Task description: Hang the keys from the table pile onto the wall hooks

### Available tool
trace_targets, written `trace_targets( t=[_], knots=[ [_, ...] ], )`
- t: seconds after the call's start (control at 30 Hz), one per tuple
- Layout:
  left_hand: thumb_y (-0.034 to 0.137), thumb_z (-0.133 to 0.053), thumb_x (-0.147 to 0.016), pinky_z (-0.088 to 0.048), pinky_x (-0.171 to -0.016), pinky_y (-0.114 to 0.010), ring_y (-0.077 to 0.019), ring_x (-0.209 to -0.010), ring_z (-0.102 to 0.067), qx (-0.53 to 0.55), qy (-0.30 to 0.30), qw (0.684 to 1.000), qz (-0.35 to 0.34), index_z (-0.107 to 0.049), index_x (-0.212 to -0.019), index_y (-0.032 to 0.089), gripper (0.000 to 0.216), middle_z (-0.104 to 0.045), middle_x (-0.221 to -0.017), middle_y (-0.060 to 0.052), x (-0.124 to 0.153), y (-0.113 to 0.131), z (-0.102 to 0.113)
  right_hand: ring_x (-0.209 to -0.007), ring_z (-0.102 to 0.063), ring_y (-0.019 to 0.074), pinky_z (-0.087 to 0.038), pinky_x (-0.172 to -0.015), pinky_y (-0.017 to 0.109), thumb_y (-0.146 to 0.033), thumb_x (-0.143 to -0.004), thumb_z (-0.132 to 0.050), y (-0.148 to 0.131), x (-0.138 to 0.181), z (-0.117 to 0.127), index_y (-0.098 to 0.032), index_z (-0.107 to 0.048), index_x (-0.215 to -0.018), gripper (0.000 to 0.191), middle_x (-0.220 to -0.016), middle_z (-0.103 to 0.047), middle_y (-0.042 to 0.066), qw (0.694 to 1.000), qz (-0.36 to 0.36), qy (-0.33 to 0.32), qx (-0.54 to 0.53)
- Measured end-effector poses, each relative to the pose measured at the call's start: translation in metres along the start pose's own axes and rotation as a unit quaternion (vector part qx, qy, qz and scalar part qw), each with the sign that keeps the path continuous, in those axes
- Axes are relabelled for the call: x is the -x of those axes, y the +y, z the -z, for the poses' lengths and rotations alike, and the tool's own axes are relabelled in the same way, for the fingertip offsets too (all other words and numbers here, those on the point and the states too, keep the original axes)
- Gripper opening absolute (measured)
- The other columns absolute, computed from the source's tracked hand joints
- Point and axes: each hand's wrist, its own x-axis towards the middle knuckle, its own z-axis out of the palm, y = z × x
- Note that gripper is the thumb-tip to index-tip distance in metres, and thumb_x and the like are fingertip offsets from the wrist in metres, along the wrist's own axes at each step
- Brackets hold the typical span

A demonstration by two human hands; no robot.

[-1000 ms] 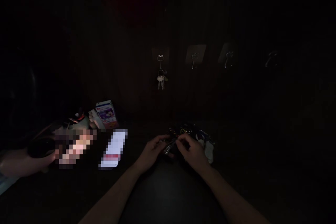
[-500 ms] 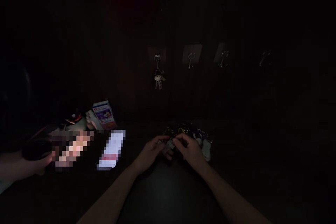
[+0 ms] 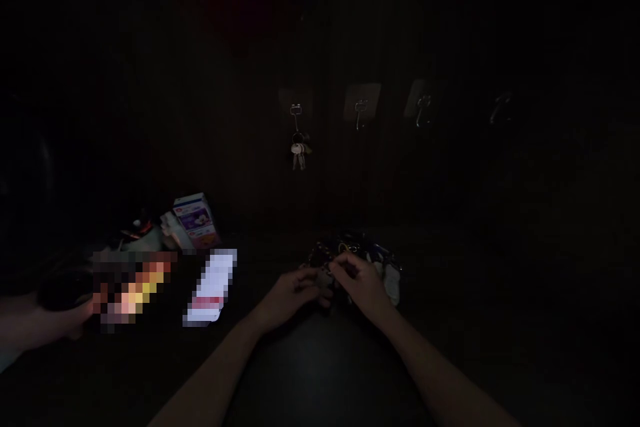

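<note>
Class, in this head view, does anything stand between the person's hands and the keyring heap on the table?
Nothing visible does: the left hand and right hand are at the near edge of the heap, though dimness hides detail.

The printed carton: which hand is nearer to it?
Left. The left hand lies to the right of the printed carton; the right hand lies farther right, beyond the left hand.
</note>
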Motion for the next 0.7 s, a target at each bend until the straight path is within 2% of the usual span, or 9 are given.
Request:
trace_targets(
  t=[0.1, 0.2, 0.43, 0.53, 0.7],
  knots=[
    [0.03, -0.064, -0.075, -0.047, -0.08, -0.032, -0.0182, -0.078, -0.067, -0.008, 0.01, 1.0, 0.015, -0.065, -0.099, 0.015, 0.029, -0.071, -0.089, -0.007, 0.0001, 0.0022, -0.0007, -0.053, -0.05, 0.0124, -0.038, -0.053, 0.023, -0.041, -0.078, -0.053, 0.0017, -0.0003, -0.0003, -0.02, -0.056, -0.07, 0.023, -0.053, -0.052, -0.004, 1.0, -0.006, -0.006, -0.006],
    [0.029, -0.067, -0.071, -0.047, -0.08, -0.031, -0.0183, -0.077, -0.067, -0.01, 0.023, 0.999, 0.036, -0.064, -0.096, 0.015, 0.028, -0.072, -0.086, -0.006, 0.0004, 0.0028, -0.0001, -0.053, -0.05, 0.0122, -0.038, -0.053, 0.023, -0.041, -0.078, -0.053, 0.0027, -0.0005, -0.0005, -0.02, -0.056, -0.071, 0.023, -0.053, -0.052, -0.004, 1.0, -0.012, -0.013, -0.006],
    [0.027, -0.068, -0.068, -0.047, -0.075, -0.028, -0.0164, -0.073, -0.065, -0.058, 0.008, 0.997, 0.047, -0.068, -0.08, 0.014, 0.018, -0.071, -0.071, -0.002, 0.0002, 0.0046, 0.0022, -0.054, -0.05, 0.0121, -0.037, -0.052, 0.023, -0.039, -0.079, -0.051, 0.0, 0.0001, -0.001, -0.02, -0.056, -0.069, 0.022, -0.053, -0.053, -0.004, 0.999, -0.012, -0.039, 0.014],
    [0.026, -0.069, -0.067, -0.047, -0.072, -0.027, -0.0155, -0.069, -0.064, -0.029, -0.003, 0.998, 0.048, -0.066, -0.075, 0.014, 0.015, -0.07, -0.069, -0.001, 0.0004, 0.006, 0.0022, -0.052, -0.049, 0.012, -0.037, -0.051, 0.023, -0.039, -0.078, -0.051, -0.0005, -0.0001, -0.0013, -0.02, -0.056, -0.069, 0.021, -0.052, -0.052, -0.004, 0.999, -0.017, -0.043, 0.014],
    [0.029, -0.068, -0.07, -0.048, -0.07, -0.029, -0.016, -0.065, -0.066, 0.024, -0.016, 0.998, 0.064, -0.063, -0.078, 0.013, 0.018, -0.071, -0.074, -0.005, 0.0015, 0.0053, 0.0029, -0.053, -0.05, 0.012, -0.037, -0.051, 0.023, -0.039, -0.078, -0.051, -0.0006, 0.0, -0.001, -0.02, -0.056, -0.069, 0.021, -0.053, -0.052, -0.004, 0.999, -0.016, -0.044, 0.001]
  ],
)
